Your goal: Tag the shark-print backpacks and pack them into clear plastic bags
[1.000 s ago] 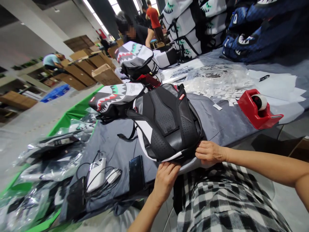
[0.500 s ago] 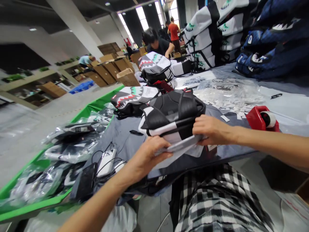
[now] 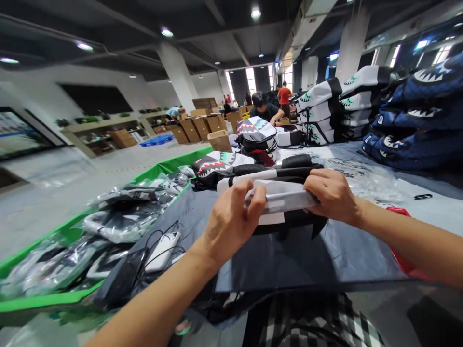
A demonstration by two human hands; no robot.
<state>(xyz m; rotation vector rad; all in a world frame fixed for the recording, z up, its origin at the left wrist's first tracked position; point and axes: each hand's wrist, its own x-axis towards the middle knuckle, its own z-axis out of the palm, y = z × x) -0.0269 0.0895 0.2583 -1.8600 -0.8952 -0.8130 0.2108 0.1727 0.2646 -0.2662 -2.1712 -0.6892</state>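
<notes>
My left hand (image 3: 235, 217) is closed on the left part of a folded, translucent plastic bag (image 3: 284, 190). At its other end my right hand (image 3: 331, 195) grips the same plastic, which is stretched between my hands. A black and white backpack (image 3: 302, 221) stands right behind the plastic, showing above and below it. Whether any of the backpack lies inside the plastic I cannot tell. Just behind it on the left is a grey backpack with a shark-mouth print (image 3: 220, 164).
A green-edged bin (image 3: 50, 300) of plastic-wrapped goods lies to the left. A white device with cables (image 3: 162, 251) is near the table's left edge. My right forearm partly covers a red tape dispenser (image 3: 405, 262). Blue backpacks (image 3: 408, 140) are stacked at right; a person (image 3: 265, 108) works beyond.
My hands have raised the plastic's edge against the backpack, and the backpack has tipped so its straps face less toward me. The camera view has tilted upward.
</notes>
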